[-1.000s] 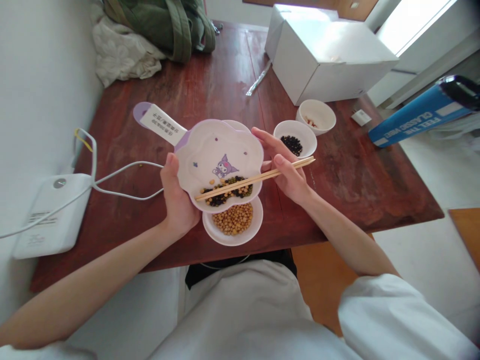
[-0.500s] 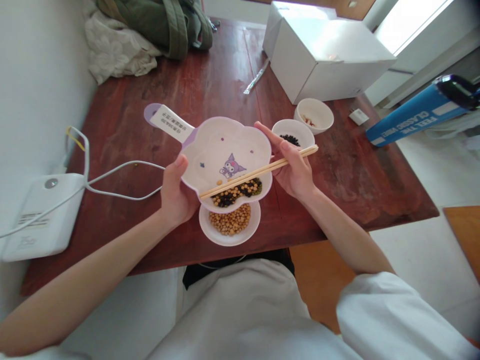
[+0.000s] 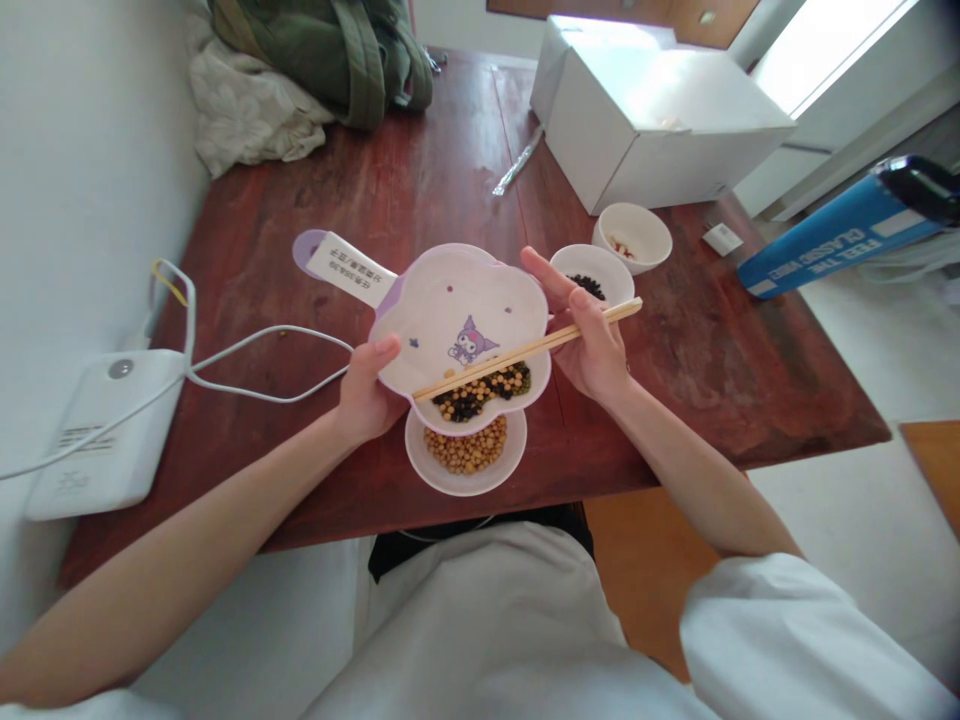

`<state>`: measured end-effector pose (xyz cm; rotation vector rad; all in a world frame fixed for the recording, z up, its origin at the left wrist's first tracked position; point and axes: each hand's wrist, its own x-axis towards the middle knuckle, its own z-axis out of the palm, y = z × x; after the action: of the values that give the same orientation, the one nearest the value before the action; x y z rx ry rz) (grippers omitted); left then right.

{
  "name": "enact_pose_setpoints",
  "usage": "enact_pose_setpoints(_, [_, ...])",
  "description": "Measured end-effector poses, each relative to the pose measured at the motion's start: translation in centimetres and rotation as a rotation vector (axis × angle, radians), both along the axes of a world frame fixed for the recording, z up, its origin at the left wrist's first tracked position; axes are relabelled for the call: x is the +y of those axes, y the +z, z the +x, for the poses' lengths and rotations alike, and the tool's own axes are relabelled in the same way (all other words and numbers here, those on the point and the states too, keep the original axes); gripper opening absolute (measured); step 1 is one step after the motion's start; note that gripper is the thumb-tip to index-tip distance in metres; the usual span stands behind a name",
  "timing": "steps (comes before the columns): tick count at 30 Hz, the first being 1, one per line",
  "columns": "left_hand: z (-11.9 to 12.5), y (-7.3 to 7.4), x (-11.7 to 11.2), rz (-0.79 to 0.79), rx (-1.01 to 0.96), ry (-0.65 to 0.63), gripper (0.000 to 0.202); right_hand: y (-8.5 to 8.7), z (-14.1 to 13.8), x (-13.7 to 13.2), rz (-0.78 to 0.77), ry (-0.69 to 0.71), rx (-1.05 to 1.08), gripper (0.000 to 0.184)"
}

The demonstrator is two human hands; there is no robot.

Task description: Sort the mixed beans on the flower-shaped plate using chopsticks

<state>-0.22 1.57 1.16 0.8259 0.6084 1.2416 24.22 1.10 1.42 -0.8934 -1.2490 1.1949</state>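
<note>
My left hand [image 3: 370, 388] grips the left rim of a white, lilac-edged, flower-shaped bowl [image 3: 427, 300] with a labelled handle, thumb on top. The bowl is tilted toward me, and mixed beans [image 3: 484, 388], black, yellow and green, are gathered along its near edge. My right hand [image 3: 592, 345] is closed round a pair of wooden chopsticks [image 3: 525, 350], which lie across the bowl; its fingers are at the bowl's right rim. Below the bowl's near edge stands a white dish of yellow beans [image 3: 466, 447], partly hidden by it.
Behind my right hand are a bowl with black beans [image 3: 589, 285] and a white bowl with a few reddish bits [image 3: 634, 238]. A white box [image 3: 660, 130], a blue bottle [image 3: 832, 235], a green bag [image 3: 337, 60], a white power bank [image 3: 109, 430] and its cable [image 3: 262, 395] surround them.
The whole view has shifted slightly. Both hands still hold the tilted bowl and the chopsticks in nearly the same pose, with the beans at the near edge.
</note>
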Motion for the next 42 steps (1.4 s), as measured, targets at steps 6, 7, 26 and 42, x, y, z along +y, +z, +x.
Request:
enact_pose_setpoints(6, [-0.1,-0.7,-0.8,-0.111,0.032,0.05,0.039,-0.4,-0.2,-0.1,0.029,-0.045,0.083,0.05])
enact_pose_setpoints(7, [0.0,-0.7,-1.0,-0.119,0.031,0.047,0.038,-0.3,-0.2,0.0,0.046,-0.071,0.075,0.048])
enact_pose_setpoints(26, [1.0,-1.5,-0.6,0.028,-0.173,0.164,0.048,0.4,0.3,0.4,0.34,-0.158,0.053,0.057])
enact_pose_setpoints(42, [0.9,-1.0,-0.5,0.006,-0.156,0.17,0.048,-0.5,-0.4,0.0,0.342,-0.137,0.009,0.03])
